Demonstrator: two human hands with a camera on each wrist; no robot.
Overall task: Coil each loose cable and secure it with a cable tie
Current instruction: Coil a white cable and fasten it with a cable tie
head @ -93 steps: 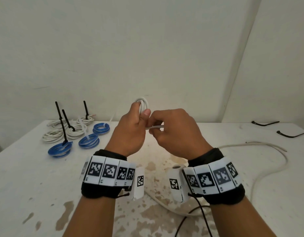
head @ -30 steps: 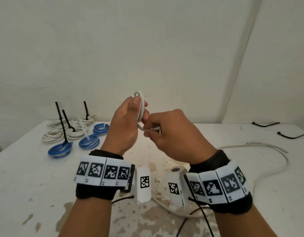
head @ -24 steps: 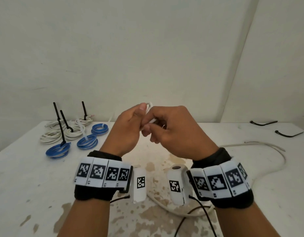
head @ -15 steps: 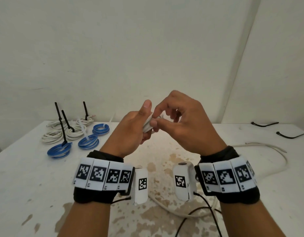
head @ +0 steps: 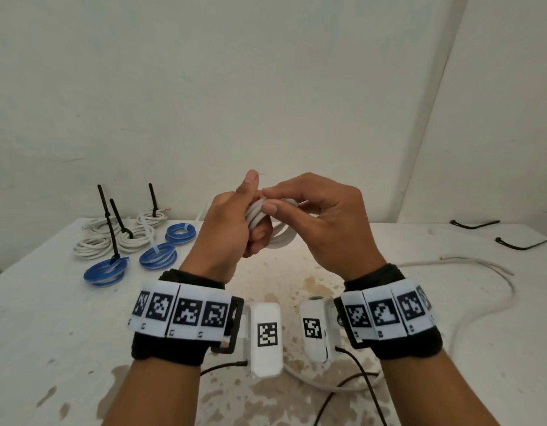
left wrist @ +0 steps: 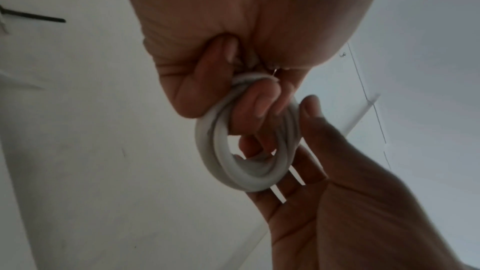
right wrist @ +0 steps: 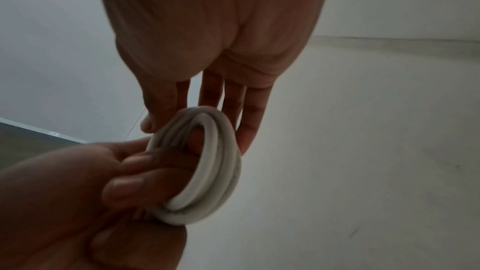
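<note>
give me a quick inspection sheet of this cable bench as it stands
surface: white table, paint worn into brown patches near the front middle.
job's things: white coil held above the table, untied; three white bundles and three blue bundles tied at back left; two black ties lie loose at far right.
clutter: nothing seen.
grippers: left hand grips the white coil, fingers through its loops; right hand touches the coil's far side with thumb and straight fingers.
cables: a white loose cable snakes across the right of the table; black leads run from the wrist cameras.
surroundings: plain white walls meeting in a corner.
</note>
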